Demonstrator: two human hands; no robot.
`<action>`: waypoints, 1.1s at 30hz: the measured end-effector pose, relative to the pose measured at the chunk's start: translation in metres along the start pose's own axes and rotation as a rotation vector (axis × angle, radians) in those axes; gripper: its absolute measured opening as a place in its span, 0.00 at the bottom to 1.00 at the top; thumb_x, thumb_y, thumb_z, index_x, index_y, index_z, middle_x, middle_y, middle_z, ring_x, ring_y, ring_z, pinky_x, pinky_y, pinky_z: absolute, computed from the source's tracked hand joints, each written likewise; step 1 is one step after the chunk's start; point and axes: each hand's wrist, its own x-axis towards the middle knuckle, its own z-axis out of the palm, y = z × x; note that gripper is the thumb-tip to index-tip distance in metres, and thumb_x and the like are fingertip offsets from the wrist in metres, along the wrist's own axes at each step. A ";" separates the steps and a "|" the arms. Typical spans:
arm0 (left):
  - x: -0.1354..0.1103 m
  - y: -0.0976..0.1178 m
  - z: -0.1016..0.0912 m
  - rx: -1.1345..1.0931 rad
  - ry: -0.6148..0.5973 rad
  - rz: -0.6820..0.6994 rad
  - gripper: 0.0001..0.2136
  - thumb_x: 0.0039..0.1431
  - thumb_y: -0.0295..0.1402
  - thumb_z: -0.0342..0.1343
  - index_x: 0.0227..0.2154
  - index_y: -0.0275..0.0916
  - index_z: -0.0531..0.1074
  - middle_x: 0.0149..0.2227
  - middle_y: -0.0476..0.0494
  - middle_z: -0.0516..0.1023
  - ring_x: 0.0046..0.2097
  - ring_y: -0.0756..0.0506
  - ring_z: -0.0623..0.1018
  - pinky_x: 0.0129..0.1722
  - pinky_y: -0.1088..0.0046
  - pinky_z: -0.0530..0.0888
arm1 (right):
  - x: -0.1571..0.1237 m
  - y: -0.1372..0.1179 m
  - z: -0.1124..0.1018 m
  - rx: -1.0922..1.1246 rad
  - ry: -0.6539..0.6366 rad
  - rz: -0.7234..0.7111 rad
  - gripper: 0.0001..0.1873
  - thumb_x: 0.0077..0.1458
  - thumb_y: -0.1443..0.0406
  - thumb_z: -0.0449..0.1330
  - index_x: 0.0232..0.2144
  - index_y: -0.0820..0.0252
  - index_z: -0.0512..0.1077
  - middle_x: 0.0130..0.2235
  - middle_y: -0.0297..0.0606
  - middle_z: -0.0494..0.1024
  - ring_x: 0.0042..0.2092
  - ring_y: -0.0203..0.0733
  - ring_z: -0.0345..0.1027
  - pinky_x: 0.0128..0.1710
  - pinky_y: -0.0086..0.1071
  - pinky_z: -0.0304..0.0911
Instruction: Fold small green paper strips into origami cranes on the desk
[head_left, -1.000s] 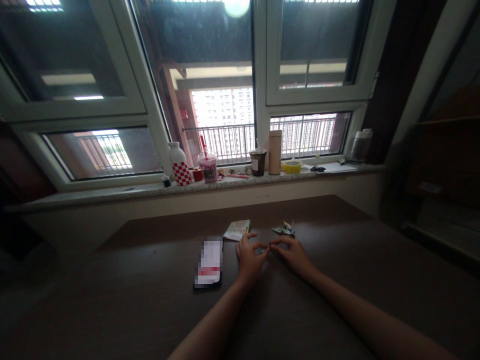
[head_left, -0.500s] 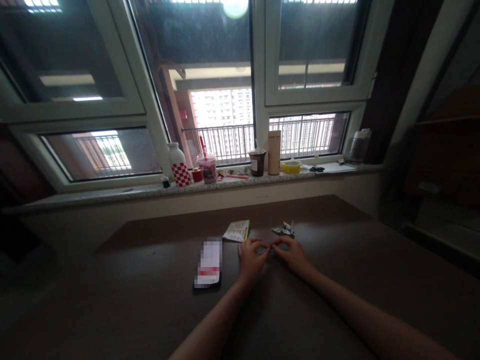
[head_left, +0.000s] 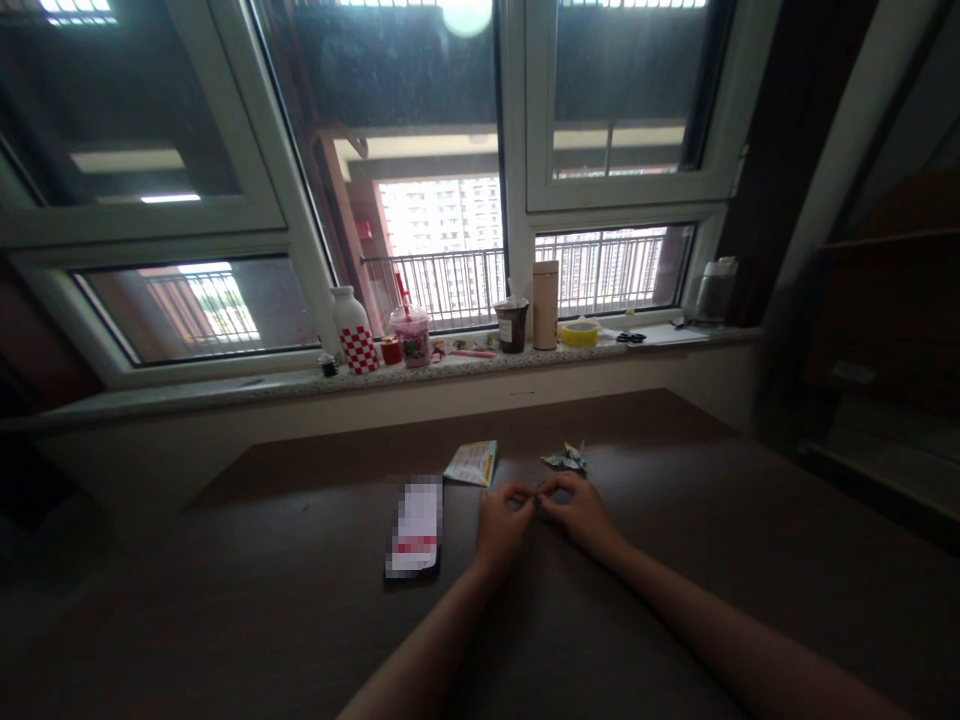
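A: Can you read any words?
B: No. The phone (head_left: 415, 527) has a blurred screen with a red stripe. The print on the little paper pack (head_left: 472, 463) is too small to read.
A: What about the hands?
B: The left hand (head_left: 501, 520) and right hand (head_left: 574, 510) rest on the dark brown counter (head_left: 675, 560). Their fingers are curled and the tips meet in the middle. Both pinch a tiny piece (head_left: 535, 497) there, right of the phone and just in front of some crumpled paper (head_left: 566, 460) — too small to tell what it is.
A: And the room?
B: A stone window sill (head_left: 225, 385) holds a red-checked bottle (head_left: 354, 330), a pink cup (head_left: 411, 335) with a straw, a brown cup (head_left: 512, 325), a tall tan flask (head_left: 545, 305) and a yellow tape roll (head_left: 580, 333). Outside are railings (head_left: 450, 285) and tall buildings (head_left: 442, 215).
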 end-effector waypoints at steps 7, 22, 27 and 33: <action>0.000 0.002 0.004 -0.049 0.028 -0.034 0.03 0.48 0.27 0.56 0.23 0.39 0.74 0.24 0.52 0.77 0.32 0.48 0.77 0.36 0.74 0.70 | 0.000 -0.002 0.001 0.036 0.004 0.041 0.04 0.42 0.64 0.61 0.24 0.58 0.74 0.31 0.37 0.79 0.39 0.45 0.72 0.45 0.37 0.62; 0.001 -0.002 0.003 -0.028 0.036 -0.030 0.05 0.51 0.28 0.59 0.29 0.38 0.79 0.30 0.46 0.82 0.36 0.45 0.81 0.42 0.67 0.73 | 0.002 0.000 0.000 0.163 -0.035 0.117 0.11 0.42 0.58 0.65 0.26 0.60 0.78 0.32 0.40 0.82 0.39 0.47 0.75 0.45 0.39 0.67; 0.001 0.001 0.004 -0.006 0.035 -0.026 0.05 0.51 0.28 0.59 0.28 0.39 0.79 0.30 0.46 0.83 0.37 0.44 0.81 0.46 0.65 0.72 | 0.002 0.003 -0.001 0.129 -0.012 0.112 0.09 0.43 0.61 0.64 0.27 0.60 0.78 0.32 0.41 0.82 0.39 0.48 0.75 0.45 0.40 0.67; 0.001 0.001 0.006 -0.011 0.071 -0.043 0.04 0.49 0.28 0.58 0.27 0.39 0.77 0.27 0.49 0.80 0.34 0.46 0.79 0.42 0.70 0.72 | 0.001 -0.001 0.000 0.101 0.029 0.094 0.06 0.42 0.63 0.63 0.25 0.59 0.78 0.31 0.39 0.81 0.38 0.47 0.74 0.44 0.39 0.66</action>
